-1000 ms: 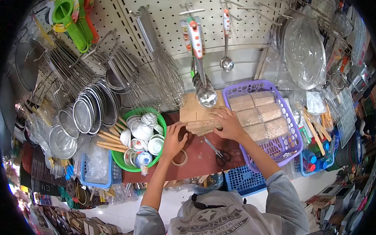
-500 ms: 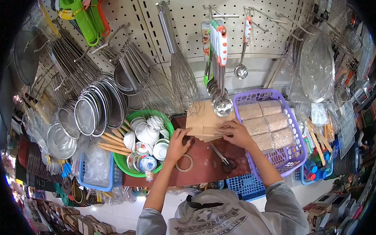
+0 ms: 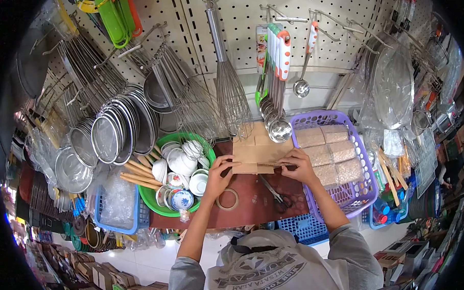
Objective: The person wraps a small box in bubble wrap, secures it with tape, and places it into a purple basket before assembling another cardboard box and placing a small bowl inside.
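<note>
Left hand (image 3: 219, 177) and right hand (image 3: 299, 166), fingers pinched at near corners of brown card (image 3: 262, 152); we judge it light, stiffish, easily creased, best taken by opposite edges

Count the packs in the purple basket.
6 visible in the purple basket: far left pack, far right pack, middle left pack, middle right pack, near left pack, near right pack; more may lie beneath.

A: Camera mounting and axis?
B: Head-worn; faces forward and down, at close range above the red tabletop (image 3: 252, 208).
A: Field limits?
B: Wide, rounded: pegboard (image 3: 241, 32) at twelve o'clock, printed shirt (image 3: 267, 271) at six, purple basket (image 3: 341, 195) near three
</note>
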The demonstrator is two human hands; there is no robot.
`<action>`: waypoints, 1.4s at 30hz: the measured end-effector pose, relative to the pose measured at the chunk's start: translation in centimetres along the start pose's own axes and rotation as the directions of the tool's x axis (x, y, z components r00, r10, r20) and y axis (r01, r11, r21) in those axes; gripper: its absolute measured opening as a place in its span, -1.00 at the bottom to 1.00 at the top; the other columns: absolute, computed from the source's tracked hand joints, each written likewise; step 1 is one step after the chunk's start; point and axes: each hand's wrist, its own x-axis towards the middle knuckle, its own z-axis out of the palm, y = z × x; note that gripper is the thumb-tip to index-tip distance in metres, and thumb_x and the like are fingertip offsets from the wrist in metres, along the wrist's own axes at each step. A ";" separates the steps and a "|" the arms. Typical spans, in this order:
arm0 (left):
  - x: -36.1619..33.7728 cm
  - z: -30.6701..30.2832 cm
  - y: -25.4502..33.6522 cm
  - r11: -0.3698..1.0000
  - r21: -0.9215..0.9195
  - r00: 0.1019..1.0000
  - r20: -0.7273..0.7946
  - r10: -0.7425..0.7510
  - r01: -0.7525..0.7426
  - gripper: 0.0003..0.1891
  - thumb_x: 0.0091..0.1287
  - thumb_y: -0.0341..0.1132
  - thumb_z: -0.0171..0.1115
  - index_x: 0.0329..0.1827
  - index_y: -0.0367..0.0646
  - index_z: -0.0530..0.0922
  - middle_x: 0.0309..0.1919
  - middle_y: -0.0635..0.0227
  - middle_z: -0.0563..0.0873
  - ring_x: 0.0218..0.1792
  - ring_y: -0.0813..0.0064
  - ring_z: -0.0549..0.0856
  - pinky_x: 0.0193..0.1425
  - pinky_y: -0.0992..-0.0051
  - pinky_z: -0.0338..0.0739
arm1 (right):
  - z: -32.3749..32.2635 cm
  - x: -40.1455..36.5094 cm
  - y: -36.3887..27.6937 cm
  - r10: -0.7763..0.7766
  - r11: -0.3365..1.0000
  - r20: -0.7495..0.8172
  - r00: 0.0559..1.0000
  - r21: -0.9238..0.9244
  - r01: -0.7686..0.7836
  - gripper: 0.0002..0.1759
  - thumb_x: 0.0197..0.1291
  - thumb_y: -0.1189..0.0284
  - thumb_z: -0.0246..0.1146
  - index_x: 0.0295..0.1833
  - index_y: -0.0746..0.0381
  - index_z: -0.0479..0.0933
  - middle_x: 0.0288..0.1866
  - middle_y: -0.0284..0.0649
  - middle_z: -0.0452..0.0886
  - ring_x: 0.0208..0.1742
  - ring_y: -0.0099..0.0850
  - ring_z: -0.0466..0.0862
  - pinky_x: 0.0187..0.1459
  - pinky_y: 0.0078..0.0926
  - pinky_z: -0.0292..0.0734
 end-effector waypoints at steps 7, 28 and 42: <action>-0.5 -0.4 0.6 0.994 -0.106 0.993 -0.118 -0.028 0.015 -0.64 0.20 -0.69 0.28 -0.02 -0.12 0.79 0.01 0.22 0.73 0.04 0.34 0.72 0.18 0.40 0.57 | -1.0 1.3 -1.9 -0.026 0.998 -0.044 0.999 -0.051 0.023 -0.58 -0.24 0.55 0.47 -0.11 0.16 0.75 -0.19 -0.20 0.69 -0.05 -0.18 0.64 0.15 -0.28 0.55; -6.6 -1.3 4.0 0.775 -0.625 0.989 -0.033 -0.144 0.092 -0.55 0.33 -0.49 0.37 0.28 -0.33 0.50 0.17 0.23 0.66 0.17 0.44 0.64 0.32 0.43 0.48 | 2.2 -4.1 -8.8 0.384 0.842 0.044 0.922 0.393 -0.369 -0.57 0.41 0.30 0.28 0.23 0.37 0.48 0.10 -0.03 0.68 0.14 -0.28 0.65 0.18 -0.31 0.48; -13.2 -3.8 6.1 0.925 -0.332 0.983 0.064 -0.175 0.186 -0.06 0.09 -0.21 0.60 0.50 -0.26 0.25 0.31 0.10 0.53 0.32 0.26 0.53 0.41 0.27 0.40 | 9.3 -9.9 -12.6 0.544 0.530 0.134 0.829 0.711 -0.462 -0.21 0.40 0.14 -0.13 0.64 0.29 -0.05 0.64 -0.12 0.10 0.64 -0.30 0.06 0.59 -0.36 -0.14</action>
